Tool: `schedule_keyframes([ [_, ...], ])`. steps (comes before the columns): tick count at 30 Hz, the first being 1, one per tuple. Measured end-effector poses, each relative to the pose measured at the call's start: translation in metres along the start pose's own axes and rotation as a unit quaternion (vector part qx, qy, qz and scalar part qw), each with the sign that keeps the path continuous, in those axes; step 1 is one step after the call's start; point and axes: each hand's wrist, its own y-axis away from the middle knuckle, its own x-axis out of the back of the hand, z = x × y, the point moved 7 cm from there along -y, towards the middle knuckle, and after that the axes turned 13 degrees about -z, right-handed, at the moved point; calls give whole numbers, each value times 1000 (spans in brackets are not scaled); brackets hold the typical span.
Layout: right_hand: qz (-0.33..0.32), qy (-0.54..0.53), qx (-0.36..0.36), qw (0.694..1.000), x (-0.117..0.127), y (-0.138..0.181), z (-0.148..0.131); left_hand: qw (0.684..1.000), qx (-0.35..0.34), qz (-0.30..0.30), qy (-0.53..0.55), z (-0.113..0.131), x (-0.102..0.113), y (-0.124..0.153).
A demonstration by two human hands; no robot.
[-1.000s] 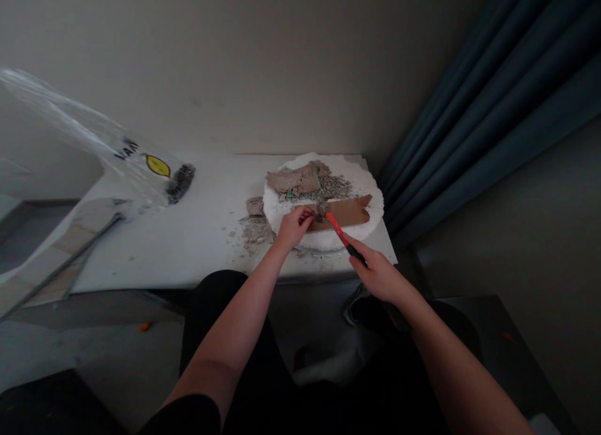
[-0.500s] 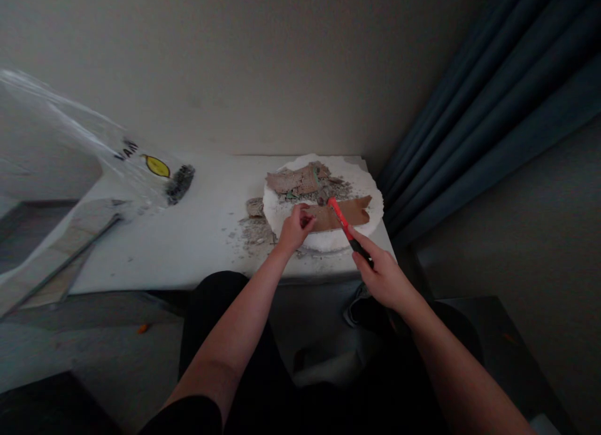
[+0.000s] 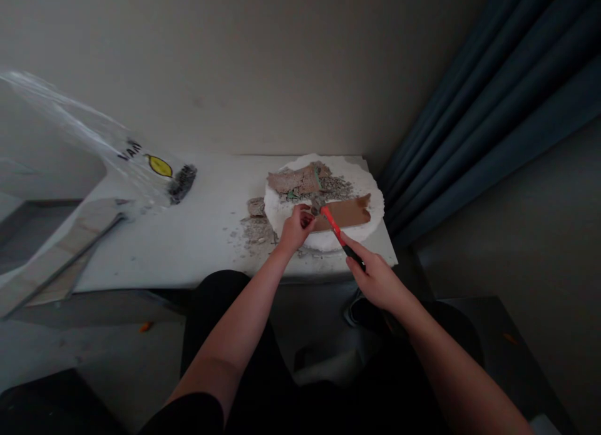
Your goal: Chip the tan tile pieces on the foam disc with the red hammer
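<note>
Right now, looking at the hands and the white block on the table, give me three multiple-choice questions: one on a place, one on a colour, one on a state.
1. Where does the brown tile piece lie?
A. on the white foam block
B. on the floor
C. inside the plastic bag

2. What colour is the upper handle of the hammer?
A. yellow
B. red
C. green

3. What is the right hand doing?
A. lying flat on the table
B. gripping the hammer's handle
C. holding the curtain

Answers: 1 A, the tile rests across the block's top. 2 B, the shaft shows red above a black grip. 3 B, its fingers close around the black grip while the left hand steadies the tile's end.
</note>
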Motion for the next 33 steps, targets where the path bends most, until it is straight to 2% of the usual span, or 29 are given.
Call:
schedule_keyframes([
  [14,17,12,-12,1000,3,3,-4,1000,-6,1,-16,-2,-2,-1],
  [19,-5,5,12,1000,-4,1,-6,999,-15,0,-30,0,-1,0],
  [26,1,0,8,1000,-6,1,-5,999,-14,3,-30,-5,-3,-1],
  [30,-25,10,-24,999,-12,-2,2,999,-17,15,-30,-6,-1,-1],
  [33,-17,13,-8,1000,-10,-1,-3,1000,-16,11,-11,-8,-2,-2],
])
